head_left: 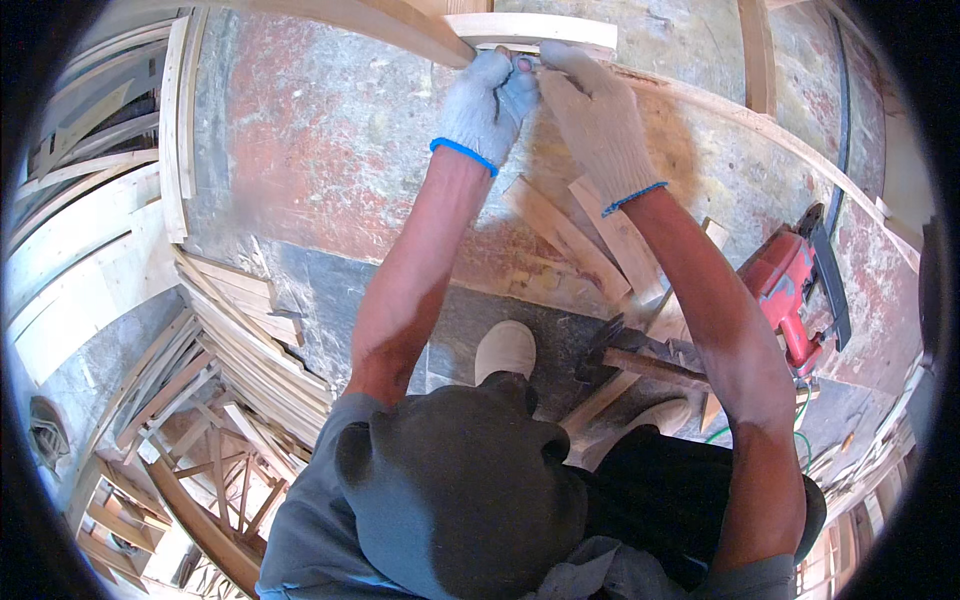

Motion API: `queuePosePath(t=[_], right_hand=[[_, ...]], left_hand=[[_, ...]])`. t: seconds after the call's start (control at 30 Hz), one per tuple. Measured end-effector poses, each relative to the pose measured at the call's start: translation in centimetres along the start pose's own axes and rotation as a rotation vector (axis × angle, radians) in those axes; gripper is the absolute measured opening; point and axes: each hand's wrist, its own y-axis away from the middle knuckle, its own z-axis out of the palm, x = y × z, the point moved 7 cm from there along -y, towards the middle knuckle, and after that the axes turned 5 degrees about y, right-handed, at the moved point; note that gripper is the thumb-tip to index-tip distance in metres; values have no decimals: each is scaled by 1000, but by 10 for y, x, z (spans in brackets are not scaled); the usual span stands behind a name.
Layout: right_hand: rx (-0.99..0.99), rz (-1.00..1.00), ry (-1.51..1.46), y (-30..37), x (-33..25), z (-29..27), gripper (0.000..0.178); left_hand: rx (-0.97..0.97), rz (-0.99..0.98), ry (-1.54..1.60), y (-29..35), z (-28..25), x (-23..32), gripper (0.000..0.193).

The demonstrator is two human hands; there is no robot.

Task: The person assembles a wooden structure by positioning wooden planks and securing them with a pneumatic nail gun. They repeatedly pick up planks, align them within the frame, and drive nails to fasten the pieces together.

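Both my hands wear white knit gloves and meet at the top of the head view, by the ends of several wooden strips. My left hand (487, 108) has its fingers curled in; whatever they pinch is too small to make out. Close on its right, my right hand (597, 118) has thumb and fingers drawn together at the same spot, their tips partly hidden. Just beyond the hands lies a short pale board (560, 32). A long timber (370, 22) reaches in from the upper left to my left fingers, and a thin curved-looking strip (735, 112) runs off to the right.
Two short planks (565, 235) lie on the worn, paint-stained panel (320, 130) below my hands. A red power tool (785, 285) rests at the right. Near my feet is a hammer-like tool (650, 367) with a wooden handle. Stacked wood strips (265, 350) fill the left.
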Motion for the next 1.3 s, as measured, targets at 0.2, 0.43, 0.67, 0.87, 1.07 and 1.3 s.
queuePosePath(t=[0.2, 0.43, 0.67, 0.87, 1.07, 1.3], right_hand=[[-1, -46, 56, -2, -14, 8, 36], [63, -181, 149, -1, -10, 11, 30], [-9, -147, 250, -9, -12, 16, 28], [31, -228, 301, -9, -8, 29, 28], [-45, -208, 342, -12, -8, 33, 37], [64, -334, 236, -11, -36, 49, 31]], left_hand=[[90, -27, -32, -4, -7, 1, 3], [27, 172, -252, -2, 0, 3, 4], [129, 235, -285, 5, 7, 0, 5], [138, 156, -433, 3, 0, 1, 8], [126, 261, -603, 13, 13, 9, 13], [138, 133, -298, 12, -6, 9, 16]])
